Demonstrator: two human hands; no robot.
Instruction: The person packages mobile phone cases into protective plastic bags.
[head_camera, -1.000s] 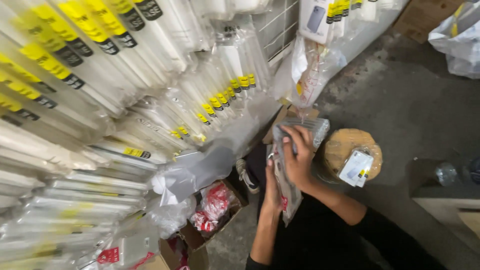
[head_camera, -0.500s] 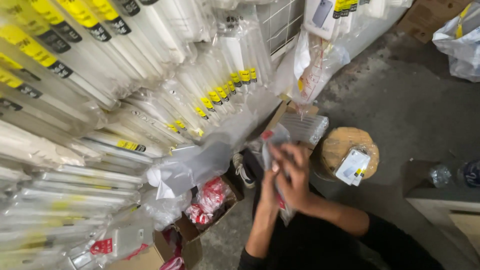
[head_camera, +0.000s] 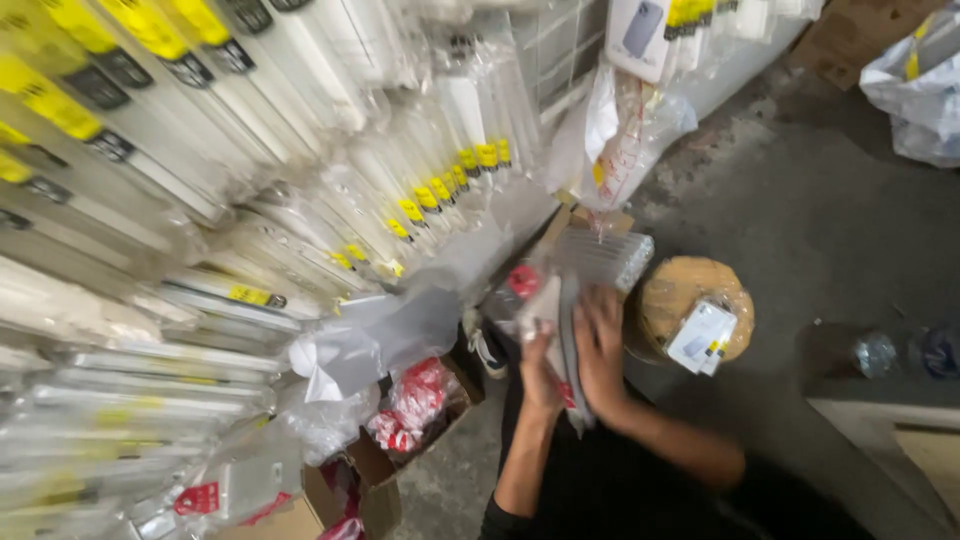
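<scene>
My left hand (head_camera: 540, 375) and right hand (head_camera: 600, 350) are both closed around a slim stack of clear-wrapped packets (head_camera: 565, 340), held low over the open cardboard box (head_camera: 585, 235). I judge the slick wrappers could slide apart and spill if my grip loosens. Hanging packets (head_camera: 300, 200) crowd the wall above a bare concrete floor (head_camera: 800, 230).

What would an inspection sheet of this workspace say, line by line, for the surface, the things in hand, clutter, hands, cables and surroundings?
Surface: grey concrete floor, stained.
Job's things: stack of flat clear packets, held between both hands.
Clutter: open cardboard box with red-and-clear bags; round wooden stool bearing a small white pack; ribbed clear bundle.
Hands: left hand and right hand grip the stack.
Cables: nothing seen.
Surroundings: wall of hanging white packets with yellow tags; white plastic bag at right.
</scene>
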